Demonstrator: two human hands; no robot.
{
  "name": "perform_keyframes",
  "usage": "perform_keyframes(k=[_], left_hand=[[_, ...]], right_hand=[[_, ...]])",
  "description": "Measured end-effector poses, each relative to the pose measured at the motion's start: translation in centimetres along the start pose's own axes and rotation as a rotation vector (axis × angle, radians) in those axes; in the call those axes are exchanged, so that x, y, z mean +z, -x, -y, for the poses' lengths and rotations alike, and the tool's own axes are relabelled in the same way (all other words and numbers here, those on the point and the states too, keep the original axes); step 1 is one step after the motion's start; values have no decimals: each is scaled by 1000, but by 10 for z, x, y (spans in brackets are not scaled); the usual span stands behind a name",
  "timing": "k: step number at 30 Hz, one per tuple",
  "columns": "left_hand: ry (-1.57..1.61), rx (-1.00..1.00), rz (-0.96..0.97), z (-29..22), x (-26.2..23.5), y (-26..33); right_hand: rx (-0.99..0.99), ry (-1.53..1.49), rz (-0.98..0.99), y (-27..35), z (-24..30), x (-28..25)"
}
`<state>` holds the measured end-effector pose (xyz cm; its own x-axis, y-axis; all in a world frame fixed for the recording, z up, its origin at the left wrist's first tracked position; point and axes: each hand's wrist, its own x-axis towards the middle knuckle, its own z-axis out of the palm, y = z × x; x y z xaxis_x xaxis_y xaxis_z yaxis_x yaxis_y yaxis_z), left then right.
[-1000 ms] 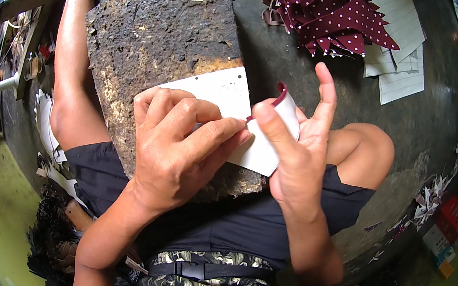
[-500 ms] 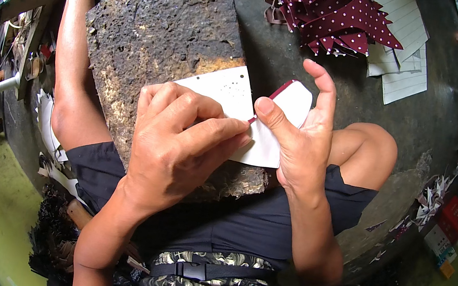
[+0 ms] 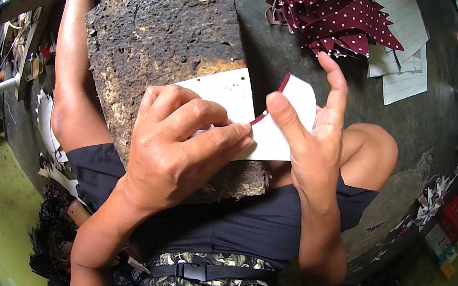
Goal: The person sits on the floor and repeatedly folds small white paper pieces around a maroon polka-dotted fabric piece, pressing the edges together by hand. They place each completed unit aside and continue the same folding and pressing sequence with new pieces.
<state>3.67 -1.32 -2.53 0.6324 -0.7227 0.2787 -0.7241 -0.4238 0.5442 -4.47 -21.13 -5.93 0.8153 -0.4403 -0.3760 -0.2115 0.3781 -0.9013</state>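
Observation:
A white piece (image 3: 275, 141) of sheet material, with a narrow maroon edge dotted in white, is between my two hands. My left hand (image 3: 173, 134) is closed, its thumb and forefinger pinching this piece at the maroon edge. With the thumb on top and the other fingers mostly hidden beneath, my right hand (image 3: 319, 142) grips the right side of the piece; one finger sticks out upward. A white sheet with small dark holes (image 3: 228, 92) lies on the rough dark board (image 3: 163, 31), partly under my left hand.
Beyond my right hand lies a pile of maroon pieces with white dots (image 3: 336, 16), beside lined paper sheets (image 3: 405, 81). The board rests across my lap, between my bare legs. Scraps (image 3: 433, 196) and a red box (image 3: 457, 218) are at the far right.
My right hand has moved a little to the right and turned its side of the white piece outward. More of the maroon edge shows between my hands. My left hand has barely shifted.

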Motion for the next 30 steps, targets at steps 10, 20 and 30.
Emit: perform_keyframes(k=[10,20,30], left_hand=[[46,-3,-11,0,1,0],[52,23,13,2,-1,0],[29,16,-51,-1,6,3]], right_hand=[[-93,19,128,-9,0,-7],[-105,212,250,-30,0,-23],[183,-360,-229,-8,-7,-29]])
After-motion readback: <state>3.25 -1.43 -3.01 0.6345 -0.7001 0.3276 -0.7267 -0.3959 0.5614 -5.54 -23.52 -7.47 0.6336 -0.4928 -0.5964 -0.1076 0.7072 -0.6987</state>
